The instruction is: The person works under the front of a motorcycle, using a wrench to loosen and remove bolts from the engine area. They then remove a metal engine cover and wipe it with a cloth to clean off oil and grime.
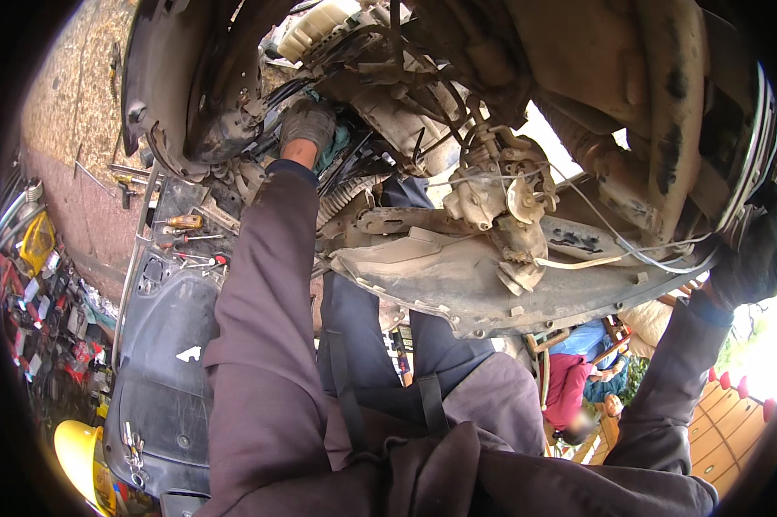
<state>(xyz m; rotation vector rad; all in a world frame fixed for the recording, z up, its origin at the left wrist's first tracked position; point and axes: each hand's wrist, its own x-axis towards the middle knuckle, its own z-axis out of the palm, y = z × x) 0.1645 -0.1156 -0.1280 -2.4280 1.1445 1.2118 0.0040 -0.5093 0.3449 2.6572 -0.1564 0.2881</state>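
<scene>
My left hand, in a grey glove, reaches up among dark hoses beside a teal cloth; its fingertips are hidden. At far right my right hand, in a dark glove, holds the edge of the dirty vehicle body, partly in shadow. Between my arms hangs a grimy metal assembly with pale cables, above a long curved plastic panel with bolts along its lower edge. A ribbed hose runs just below my left hand.
Screwdrivers and other tools lie on a black plastic panel at left, beside a speckled board, scattered red and black parts and a yellow item. A person in pink sits low at right, near tan paneling.
</scene>
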